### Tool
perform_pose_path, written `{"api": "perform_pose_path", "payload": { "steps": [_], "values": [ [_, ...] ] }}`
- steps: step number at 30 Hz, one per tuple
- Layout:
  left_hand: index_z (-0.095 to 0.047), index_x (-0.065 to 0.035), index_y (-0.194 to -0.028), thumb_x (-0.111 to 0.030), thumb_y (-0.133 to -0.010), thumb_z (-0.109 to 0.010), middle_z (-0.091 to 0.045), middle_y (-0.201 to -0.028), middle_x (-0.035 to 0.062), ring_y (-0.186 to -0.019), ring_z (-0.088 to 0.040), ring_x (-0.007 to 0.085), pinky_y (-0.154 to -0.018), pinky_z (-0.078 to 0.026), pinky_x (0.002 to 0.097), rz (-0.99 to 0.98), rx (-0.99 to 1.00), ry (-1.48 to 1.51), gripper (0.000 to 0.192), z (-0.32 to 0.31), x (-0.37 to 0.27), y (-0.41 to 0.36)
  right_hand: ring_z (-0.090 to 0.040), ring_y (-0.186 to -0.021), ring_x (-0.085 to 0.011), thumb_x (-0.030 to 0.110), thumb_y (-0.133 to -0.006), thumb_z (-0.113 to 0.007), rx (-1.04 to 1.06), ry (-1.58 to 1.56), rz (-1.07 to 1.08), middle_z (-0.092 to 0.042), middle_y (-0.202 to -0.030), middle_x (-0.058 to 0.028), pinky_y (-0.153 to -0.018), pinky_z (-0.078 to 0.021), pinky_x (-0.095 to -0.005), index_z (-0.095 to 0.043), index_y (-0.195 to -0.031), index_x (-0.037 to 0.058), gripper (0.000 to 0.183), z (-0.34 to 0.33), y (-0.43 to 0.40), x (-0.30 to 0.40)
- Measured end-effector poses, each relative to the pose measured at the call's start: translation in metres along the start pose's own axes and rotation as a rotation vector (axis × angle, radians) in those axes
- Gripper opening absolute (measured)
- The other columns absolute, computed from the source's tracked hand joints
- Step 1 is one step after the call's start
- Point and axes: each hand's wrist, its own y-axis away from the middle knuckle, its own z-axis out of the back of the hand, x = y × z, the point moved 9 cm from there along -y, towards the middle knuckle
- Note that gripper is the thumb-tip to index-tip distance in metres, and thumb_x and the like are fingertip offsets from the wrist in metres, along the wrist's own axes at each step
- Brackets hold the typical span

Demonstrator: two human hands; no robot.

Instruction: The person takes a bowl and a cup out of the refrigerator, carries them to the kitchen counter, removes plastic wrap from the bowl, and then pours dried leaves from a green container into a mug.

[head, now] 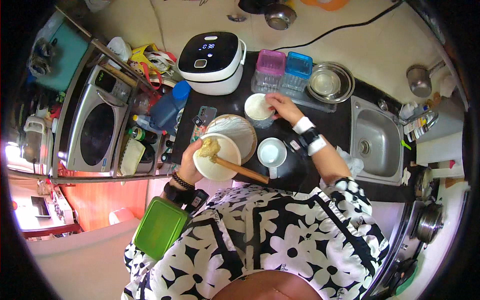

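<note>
My left hand (190, 159) grips the rim of a white bowl (221, 170), tilted over the counter. A lump of yellowish dough (209, 148) clings to the end of a wooden stick or spoon handle (243, 172) lying across the bowl. My right hand (283, 108) is at the rim of an open tub of whitish powder or grain (258, 107); its fingertips touch the edge, and whether they grip it I cannot tell. A round board with a white covering (238, 133) lies partly under the bowl. To its right stands a white mug (272, 153) holding clear liquid.
A white rice cooker (213, 80) stands at the back, beside pink-lidded (270, 63) and blue-lidded (299, 64) containers and nested bowls (332, 82). A phone (204, 118) lies left of the board. The steel sink (378, 138) is at right, the microwave oven (98, 129) at left.
</note>
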Motion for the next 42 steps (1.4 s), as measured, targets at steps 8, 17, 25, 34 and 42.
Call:
{"api": "perform_pose_path", "payload": {
  "steps": [8,17,25,34,42],
  "values": [
    [-0.044,0.0003,-0.117,-0.038,-0.083,-0.045,-0.053,-0.111,0.0145,-0.101,-0.052,0.0266,-0.091,-0.039,0.0377,0.086,0.079,-0.003,0.052,-0.020,0.018,-0.028,-0.058,-0.092,-0.0187,0.025,-0.092,-0.039,0.385,-0.576,-0.280,-0.050,-0.111,-0.0087,-0.071,-0.0544,-0.0382,-0.032,-0.125,0.0042,0.040,-0.066,0.110,0.033],
    [-0.047,-0.0008,-0.114,-0.040,-0.084,-0.042,-0.055,-0.108,0.0127,-0.100,-0.052,0.0244,-0.089,-0.040,0.0368,0.081,0.151,-0.001,0.050,-0.042,0.031,-0.041,-0.057,-0.095,-0.0184,0.015,-0.090,-0.041,0.250,-0.798,-0.102,-0.051,-0.111,-0.0081,-0.077,-0.0522,-0.0364,-0.033,-0.123,0.0052,0.035,-0.044,0.128,0.025],
    [-0.050,-0.0001,-0.110,-0.034,-0.085,-0.043,-0.057,-0.106,0.0116,-0.098,-0.054,0.0232,-0.089,-0.040,0.0352,0.017,0.088,-0.069,0.043,-0.039,0.020,-0.032,-0.056,-0.098,-0.0252,0.017,-0.089,-0.043,0.085,-0.944,0.013,-0.052,-0.110,-0.0129,-0.079,-0.0503,-0.0413,-0.038,-0.117,0.0036,0.031,0.004,0.125,0.026],
    [-0.046,-0.0027,-0.114,-0.034,-0.086,-0.045,-0.055,-0.108,0.0118,-0.098,-0.053,0.0237,-0.088,-0.041,0.0355,-0.022,-0.030,-0.010,0.043,-0.016,0.014,-0.007,-0.054,-0.101,-0.0225,0.017,-0.089,-0.043,-0.158,-0.815,0.092,-0.050,-0.115,-0.0100,-0.082,-0.0487,-0.0414,-0.036,-0.123,0.0061,0.037,0.086,0.119,-0.009],
    [-0.046,-0.0014,-0.116,-0.038,-0.087,-0.041,-0.054,-0.110,0.0126,-0.101,-0.053,0.0240,-0.089,-0.040,0.0360,-0.086,-0.079,-0.003,0.047,-0.008,0.008,0.009,-0.055,-0.100,-0.0260,0.013,-0.088,-0.043,-0.258,-0.879,-0.055,-0.050,-0.113,-0.0098,-0.082,-0.0478,-0.0450,-0.037,-0.122,0.0096,0.034,0.099,0.101,-0.104]
  ]
}}
